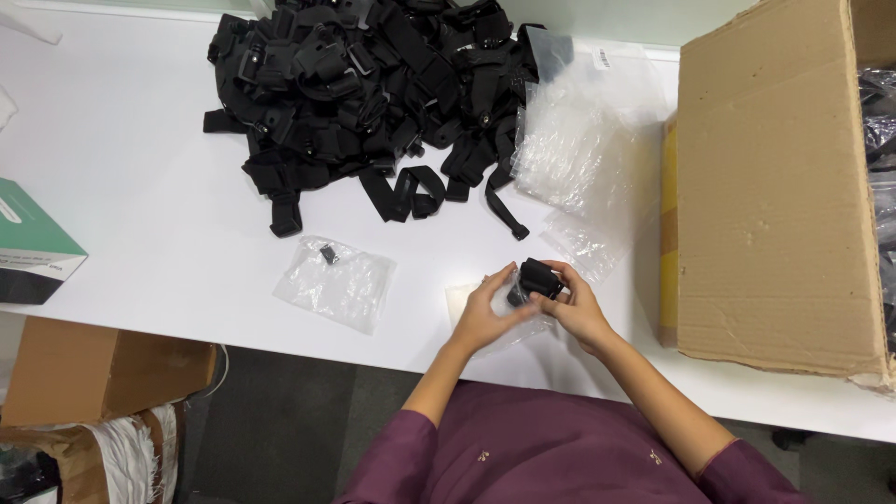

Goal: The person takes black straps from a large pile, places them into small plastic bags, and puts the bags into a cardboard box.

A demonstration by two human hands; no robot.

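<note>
Head view, left hand, right hand, fingers half hiding black strap bundle

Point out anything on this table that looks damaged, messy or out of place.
The big cardboard box at the right has a ragged, torn flap edge. The black straps lie in a tangled heap, not sorted, and clear plastic bags are strewn loose beside them. One bag lies alone with a small black part inside.

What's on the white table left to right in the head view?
Green-and-white box → clear bag with a small black part → left hand → black part held in both hands → right hand → open cardboard box.
</note>
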